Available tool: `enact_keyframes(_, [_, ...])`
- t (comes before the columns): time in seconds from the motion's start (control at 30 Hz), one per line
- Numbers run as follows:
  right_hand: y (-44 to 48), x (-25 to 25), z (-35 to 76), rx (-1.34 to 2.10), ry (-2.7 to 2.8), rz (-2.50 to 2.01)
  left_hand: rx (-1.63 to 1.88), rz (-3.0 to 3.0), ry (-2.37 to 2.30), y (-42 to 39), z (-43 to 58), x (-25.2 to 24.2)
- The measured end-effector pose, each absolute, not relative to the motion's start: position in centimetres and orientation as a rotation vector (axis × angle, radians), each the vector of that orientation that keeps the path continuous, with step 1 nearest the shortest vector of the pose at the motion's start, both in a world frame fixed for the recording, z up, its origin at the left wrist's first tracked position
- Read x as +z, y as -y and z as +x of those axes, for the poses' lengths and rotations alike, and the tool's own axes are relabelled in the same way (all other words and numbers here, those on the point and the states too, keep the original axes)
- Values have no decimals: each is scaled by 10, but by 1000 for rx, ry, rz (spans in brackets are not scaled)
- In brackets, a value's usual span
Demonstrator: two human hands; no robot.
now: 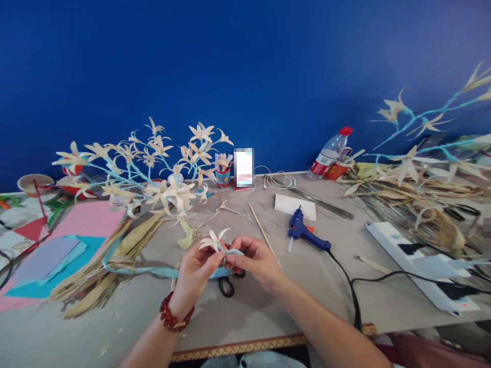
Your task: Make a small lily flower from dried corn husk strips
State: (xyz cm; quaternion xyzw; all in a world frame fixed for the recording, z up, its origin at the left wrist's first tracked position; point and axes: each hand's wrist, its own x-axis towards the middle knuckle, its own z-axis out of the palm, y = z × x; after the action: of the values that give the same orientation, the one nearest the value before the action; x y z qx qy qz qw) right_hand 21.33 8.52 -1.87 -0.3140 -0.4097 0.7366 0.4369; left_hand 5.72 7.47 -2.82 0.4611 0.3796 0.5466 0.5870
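Observation:
My left hand (197,268), with a red bead bracelet on its wrist, pinches the base of a cream husk flower (215,240) near the middle of the table. My right hand (255,258) meets it there, fingers closed on a light blue strip (153,271) at the flower's stem. The strip's long end trails left over the dried husks. Black-handled scissors (226,287) lie just below my hands, their blades hidden. A blue glue gun (307,232) rests to the right of my right hand.
Flower branches (153,179) spread at the back left, near coloured paper (92,217) and husks (141,240). A bottle (330,153) stands at the back right. The power strip (418,266) and black cords lie on the right. More branches (414,120) reach in there.

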Motion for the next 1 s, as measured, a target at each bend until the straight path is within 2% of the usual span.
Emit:
enact_keyframes(0.57, [-83, -22, 211, 1746, 1035, -747, 1251, 1270, -970, -75, 52, -17])
enact_keyframes(0.8, [-85, -20, 213, 1855, 1045, -729, 1205, 1123, -842, -75, 52, -21])
enact_keyframes(1.0, [-84, -25, 212, 1739, 1037, -755, 1235, 1159, -873, -74, 54, -22])
